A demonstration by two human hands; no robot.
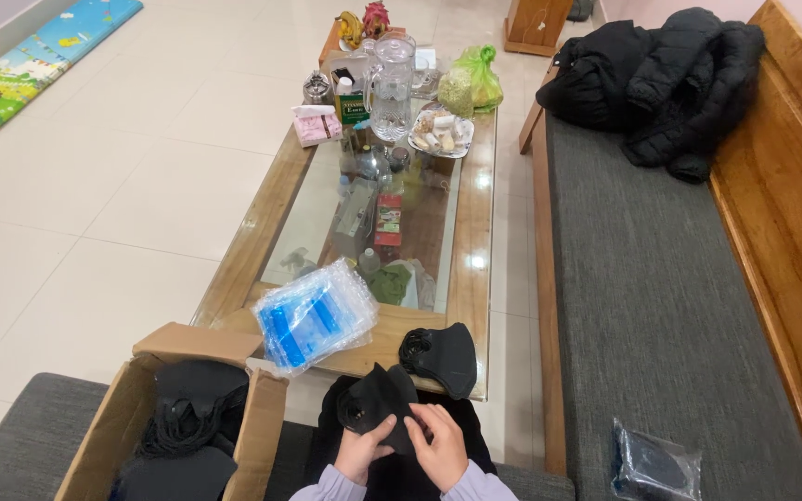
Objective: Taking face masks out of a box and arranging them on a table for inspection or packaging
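Both hands hold one black face mask (375,397) over my lap at the bottom centre. My left hand (361,453) grips its lower left side, and my right hand (439,447) pinches its right edge. A second black mask (442,357) lies on the near end of the glass-topped table (475,232). A stack of clear plastic bags with blue strips (314,314) rests on the table's near left corner. An open cardboard box (146,404) with several black masks stands to my left on the grey cushion.
The table's far end carries a glass jug (391,88), a tissue pack (316,123), a plate of snacks (440,133) and a green bag (475,79). A black jacket (666,79) lies on the wooden bench at right, and a bagged black item (653,464) sits near its front.
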